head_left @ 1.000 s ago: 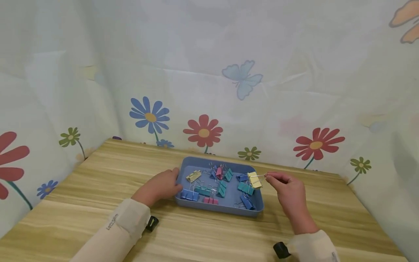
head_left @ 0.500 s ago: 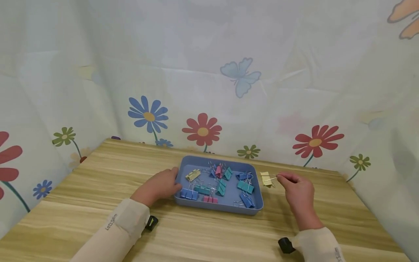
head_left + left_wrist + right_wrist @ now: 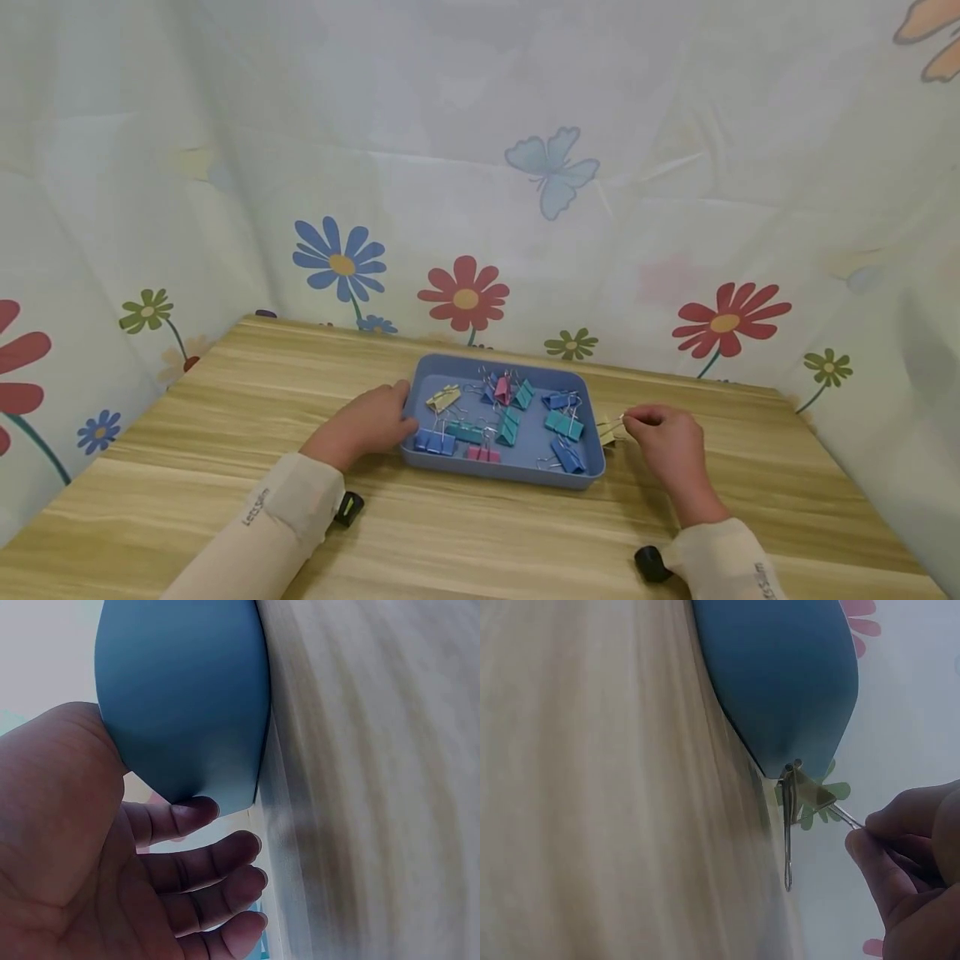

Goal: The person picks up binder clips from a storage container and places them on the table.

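Observation:
My left hand (image 3: pixel 369 427) grips the left end of a blue plastic tray (image 3: pixel 510 474). In the left wrist view its thumb lies against the tray's wall (image 3: pixel 184 690), the index fingertip touches its corner, and the other fingers are bent loosely below. Thumb and forefinger of my right hand (image 3: pixel 671 454) pinch one wire handle of a yellow binder clip (image 3: pixel 814 795). That clip is outside the tray, low by its right end, with its other handle pointing down along the table in the right wrist view.
Inside the tray lie several binder clips, among them a yellow one (image 3: pixel 444 399), a pink one (image 3: pixel 483 454), a teal one (image 3: pixel 564 425) and a blue one (image 3: pixel 567 457). The wooden table (image 3: pixel 465 533) meets a flower-printed curtain (image 3: pixel 420 200) behind.
My right hand has carried the yellow binder clip out over the tray's right rim, then down and slightly back left beside the tray. The left hand and the tray have stayed in place.

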`<state>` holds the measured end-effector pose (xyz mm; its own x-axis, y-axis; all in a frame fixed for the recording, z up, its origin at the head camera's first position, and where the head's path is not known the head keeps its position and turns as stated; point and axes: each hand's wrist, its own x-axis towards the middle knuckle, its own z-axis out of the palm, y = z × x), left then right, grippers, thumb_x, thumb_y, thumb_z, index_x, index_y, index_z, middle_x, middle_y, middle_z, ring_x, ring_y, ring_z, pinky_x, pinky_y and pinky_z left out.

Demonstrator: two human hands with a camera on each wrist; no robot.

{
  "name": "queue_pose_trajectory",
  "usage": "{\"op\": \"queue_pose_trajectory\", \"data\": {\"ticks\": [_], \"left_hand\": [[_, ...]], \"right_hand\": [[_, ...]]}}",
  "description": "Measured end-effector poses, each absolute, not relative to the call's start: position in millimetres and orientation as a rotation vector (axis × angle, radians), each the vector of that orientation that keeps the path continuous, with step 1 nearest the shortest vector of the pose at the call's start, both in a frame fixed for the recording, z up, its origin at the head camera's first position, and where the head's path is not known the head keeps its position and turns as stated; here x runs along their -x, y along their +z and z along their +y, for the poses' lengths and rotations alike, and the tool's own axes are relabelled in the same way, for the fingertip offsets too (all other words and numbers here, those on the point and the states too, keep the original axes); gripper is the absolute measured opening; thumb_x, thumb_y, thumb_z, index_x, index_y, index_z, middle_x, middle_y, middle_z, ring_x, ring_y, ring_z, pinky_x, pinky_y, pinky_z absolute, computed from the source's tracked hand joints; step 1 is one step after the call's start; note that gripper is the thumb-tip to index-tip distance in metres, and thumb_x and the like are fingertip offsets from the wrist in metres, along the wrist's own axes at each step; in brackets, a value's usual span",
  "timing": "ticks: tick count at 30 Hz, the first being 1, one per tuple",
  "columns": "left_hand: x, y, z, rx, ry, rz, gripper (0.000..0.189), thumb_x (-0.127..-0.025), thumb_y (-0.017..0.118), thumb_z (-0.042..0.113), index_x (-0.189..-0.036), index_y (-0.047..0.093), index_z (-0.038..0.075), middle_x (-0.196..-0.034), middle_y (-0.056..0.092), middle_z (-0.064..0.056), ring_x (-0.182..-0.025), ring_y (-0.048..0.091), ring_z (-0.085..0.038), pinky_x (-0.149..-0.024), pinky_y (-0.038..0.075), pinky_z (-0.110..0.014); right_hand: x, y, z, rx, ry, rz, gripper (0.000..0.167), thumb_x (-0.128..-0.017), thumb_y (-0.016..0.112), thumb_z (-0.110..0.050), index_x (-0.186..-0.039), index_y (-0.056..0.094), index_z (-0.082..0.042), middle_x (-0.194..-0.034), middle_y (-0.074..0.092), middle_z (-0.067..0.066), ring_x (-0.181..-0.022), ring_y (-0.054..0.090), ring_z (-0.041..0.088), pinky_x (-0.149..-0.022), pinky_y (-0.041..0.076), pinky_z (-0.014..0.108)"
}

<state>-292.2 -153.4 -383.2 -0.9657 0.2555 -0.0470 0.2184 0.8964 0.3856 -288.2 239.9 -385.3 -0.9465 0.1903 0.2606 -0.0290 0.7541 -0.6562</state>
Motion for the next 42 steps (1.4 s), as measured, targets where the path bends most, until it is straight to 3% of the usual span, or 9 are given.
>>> {"op": "queue_pose_trajectory", "data": {"ticks": [4, 12, 28, 42], "left_hand": [[292.7, -382.0, -153.0, -0.365, 0.585, 2.962, 0.067, -0.093, 0.056, 0.028, -0.144, 0.033, -0.009, -0.139, 0.05, -0.025, -0.123, 0.052, -0.032, -0.109, 0.037, -0.048], [292.9, -380.5, -153.4, -0.366, 0.58, 2.963, 0.057, -0.091, 0.058, 0.027, -0.135, 0.042, -0.006, -0.121, 0.059, -0.02, -0.098, 0.055, -0.025, -0.101, 0.044, -0.047], [292.3, -381.9, -153.8, -0.352, 0.586, 2.952, 0.068, -0.093, 0.056, 0.028, -0.145, 0.032, -0.008, -0.142, 0.047, -0.026, -0.128, 0.049, -0.035, -0.11, 0.036, -0.049], [293.3, -383.3, -153.8, -0.344, 0.586, 2.949, 0.068, -0.093, 0.056, 0.027, -0.146, 0.031, -0.008, -0.143, 0.047, -0.025, -0.128, 0.05, -0.034, -0.11, 0.036, -0.049]], "right_hand": [[286.4, -384.8, 238.5, 0.142, 1.007, -2.68, 0.024, -0.09, 0.065, -0.021, -0.103, 0.074, -0.003, -0.102, 0.072, 0.017, -0.089, 0.062, 0.026, -0.068, 0.047, 0.028], [286.4, -384.5, 236.1, 0.117, 0.979, -2.731, 0.023, -0.09, 0.065, -0.02, -0.103, 0.074, -0.003, -0.101, 0.072, 0.017, -0.089, 0.061, 0.027, -0.066, 0.047, 0.028], [285.1, -384.2, 236.5, 0.086, 0.943, -2.735, 0.022, -0.091, 0.064, -0.019, -0.102, 0.074, -0.004, -0.099, 0.073, 0.015, -0.092, 0.063, 0.027, -0.072, 0.049, 0.032], [282.1, -379.7, 231.3, -0.02, 0.84, -2.685, 0.024, -0.089, 0.064, -0.019, -0.106, 0.073, -0.003, -0.102, 0.07, 0.017, -0.09, 0.062, 0.029, -0.079, 0.052, 0.043]]}}
